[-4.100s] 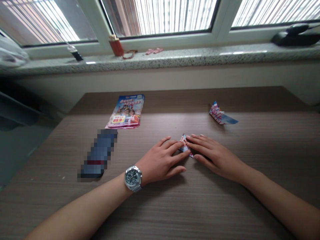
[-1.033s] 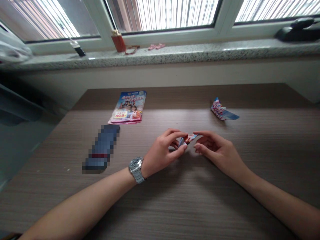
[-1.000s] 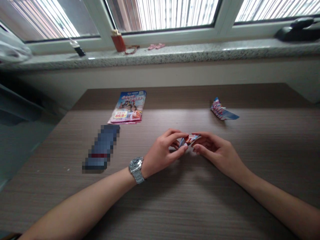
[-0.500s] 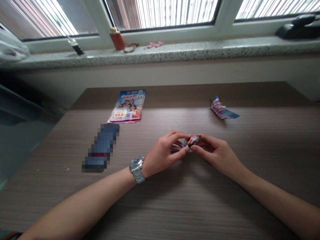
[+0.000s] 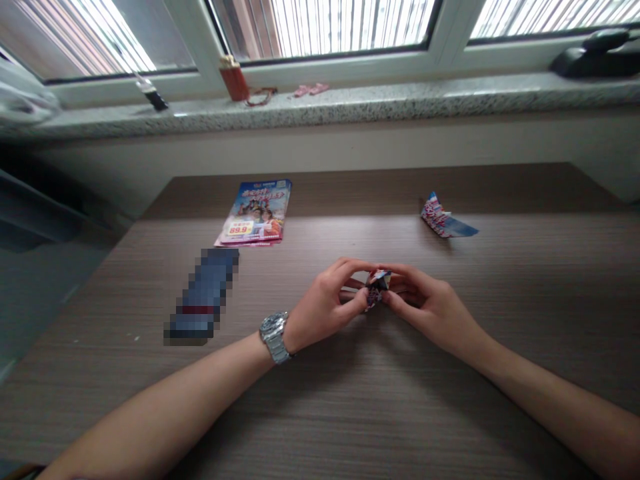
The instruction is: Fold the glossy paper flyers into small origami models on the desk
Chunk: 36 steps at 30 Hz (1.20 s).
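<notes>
A small piece of folded printed paper (image 5: 377, 285) is held above the table between both hands. My left hand (image 5: 330, 293), with a silver watch (image 5: 275, 335) at the wrist, pinches its left side. My right hand (image 5: 425, 300) grips the right side with thumb and fingers. A dark gap shows in the middle of the paper, between its folds. Fingers cover much of the piece. Farther off to the right, another folded paper shape (image 5: 447, 221), blue and patterned in red and white, rests on the table.
On the wooden table (image 5: 310, 407) lie a stack of printed flyers (image 5: 260, 213) and a pixelated dark blue flat object (image 5: 204, 297). Along the stone windowsill (image 5: 375, 103) stand a red container (image 5: 233, 80), a small black-ended item (image 5: 153, 95), pink pieces (image 5: 311, 89) and a black object (image 5: 595, 57).
The folded paper has been turned and spread between my fingers, so a dark opening now shows in it. My left thumb has shifted slightly leftward. Everything else stays put.
</notes>
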Motion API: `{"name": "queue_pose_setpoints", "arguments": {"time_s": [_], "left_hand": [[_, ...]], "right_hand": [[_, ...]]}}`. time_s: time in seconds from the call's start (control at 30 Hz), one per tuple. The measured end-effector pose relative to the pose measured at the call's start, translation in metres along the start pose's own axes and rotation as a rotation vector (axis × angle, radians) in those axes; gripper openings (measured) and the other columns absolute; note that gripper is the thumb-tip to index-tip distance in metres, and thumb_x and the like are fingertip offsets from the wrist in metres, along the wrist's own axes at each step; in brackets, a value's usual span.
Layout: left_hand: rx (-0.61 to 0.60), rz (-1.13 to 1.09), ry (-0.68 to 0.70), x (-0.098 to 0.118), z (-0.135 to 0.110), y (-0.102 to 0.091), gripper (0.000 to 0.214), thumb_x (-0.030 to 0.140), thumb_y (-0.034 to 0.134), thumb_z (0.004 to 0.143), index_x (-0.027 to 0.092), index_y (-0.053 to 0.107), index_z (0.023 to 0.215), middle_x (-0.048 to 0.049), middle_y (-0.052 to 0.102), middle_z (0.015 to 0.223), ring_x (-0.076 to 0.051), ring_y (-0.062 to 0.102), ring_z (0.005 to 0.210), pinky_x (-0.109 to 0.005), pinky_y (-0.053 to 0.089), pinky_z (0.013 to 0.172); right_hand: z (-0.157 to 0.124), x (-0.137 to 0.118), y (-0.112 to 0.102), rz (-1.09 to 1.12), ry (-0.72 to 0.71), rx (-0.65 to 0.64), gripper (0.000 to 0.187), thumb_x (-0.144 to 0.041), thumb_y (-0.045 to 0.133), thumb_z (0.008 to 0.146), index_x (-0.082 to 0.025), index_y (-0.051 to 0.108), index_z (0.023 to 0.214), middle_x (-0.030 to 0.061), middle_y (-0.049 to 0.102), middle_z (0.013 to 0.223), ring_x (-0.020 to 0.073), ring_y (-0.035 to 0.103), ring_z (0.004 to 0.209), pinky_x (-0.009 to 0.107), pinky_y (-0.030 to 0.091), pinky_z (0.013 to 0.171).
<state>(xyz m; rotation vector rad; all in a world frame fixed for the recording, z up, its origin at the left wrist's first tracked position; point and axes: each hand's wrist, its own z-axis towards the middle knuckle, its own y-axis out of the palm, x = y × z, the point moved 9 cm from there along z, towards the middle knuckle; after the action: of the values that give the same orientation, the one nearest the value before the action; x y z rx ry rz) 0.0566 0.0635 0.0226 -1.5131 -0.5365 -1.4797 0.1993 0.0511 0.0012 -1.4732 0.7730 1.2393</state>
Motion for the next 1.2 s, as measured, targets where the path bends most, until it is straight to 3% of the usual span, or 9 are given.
{"name": "queue_pose_setpoints", "arguments": {"time_s": [0.43,0.67,0.8,0.9,1.03,1.2], "left_hand": [[-0.005,-0.151,0.05,-0.001,0.002,-0.002,0.036,0.01,0.055,0.093,0.02,0.061,0.126,-0.0091,0.057,0.133,-0.019,0.064,0.117,-0.03,0.055,0.101],[-0.054,-0.193,-0.056,-0.012,0.003,0.001,0.036,0.013,0.054,0.096,0.018,0.059,0.131,-0.0079,0.068,0.126,-0.016,0.07,0.104,-0.026,0.057,0.092],[-0.047,-0.194,-0.053,-0.013,0.003,-0.001,0.034,0.016,0.056,0.096,0.018,0.06,0.13,-0.0079,0.066,0.13,-0.018,0.068,0.111,-0.03,0.055,0.099],[-0.046,-0.222,-0.069,-0.014,0.002,-0.001,0.031,0.023,0.06,0.097,0.018,0.061,0.127,-0.0085,0.066,0.13,-0.02,0.067,0.115,-0.033,0.055,0.101],[-0.029,-0.241,-0.137,-0.017,0.001,-0.001,0.029,0.035,0.063,0.096,0.017,0.062,0.118,-0.0094,0.068,0.121,-0.02,0.071,0.104,-0.033,0.06,0.091],[-0.013,-0.186,-0.152,-0.017,0.002,-0.002,0.028,0.035,0.07,0.091,0.016,0.061,0.11,-0.0077,0.069,0.112,-0.017,0.071,0.096,-0.03,0.059,0.089]], "right_hand": [[0.0,0.005,-0.008,0.076,-0.02,0.046,0.029,-0.036,0.066,0.092,-0.028,0.064,0.12,0.0051,0.075,0.116,0.0228,0.072,0.104,0.036,0.061,0.088],[-0.001,0.006,-0.011,0.047,-0.05,0.067,0.026,-0.035,0.067,0.092,-0.027,0.068,0.117,0.0035,0.076,0.11,0.0198,0.074,0.095,0.031,0.061,0.083],[-0.001,0.004,-0.012,-0.021,-0.054,0.064,0.023,-0.034,0.066,0.093,-0.025,0.07,0.114,0.0035,0.077,0.105,0.0194,0.074,0.09,0.031,0.061,0.081],[-0.001,0.0,-0.011,-0.061,-0.074,0.052,0.022,-0.034,0.063,0.094,-0.025,0.071,0.112,0.0045,0.077,0.107,0.0211,0.073,0.093,0.034,0.061,0.083],[-0.001,-0.006,-0.006,-0.106,-0.123,0.019,0.021,-0.034,0.06,0.096,-0.026,0.072,0.111,0.0062,0.075,0.115,0.0231,0.072,0.102,0.037,0.061,0.087],[-0.002,-0.011,-0.002,-0.158,-0.192,-0.019,0.022,-0.028,0.059,0.096,-0.028,0.072,0.113,0.0063,0.073,0.119,0.022,0.071,0.104,0.035,0.061,0.087]]}}
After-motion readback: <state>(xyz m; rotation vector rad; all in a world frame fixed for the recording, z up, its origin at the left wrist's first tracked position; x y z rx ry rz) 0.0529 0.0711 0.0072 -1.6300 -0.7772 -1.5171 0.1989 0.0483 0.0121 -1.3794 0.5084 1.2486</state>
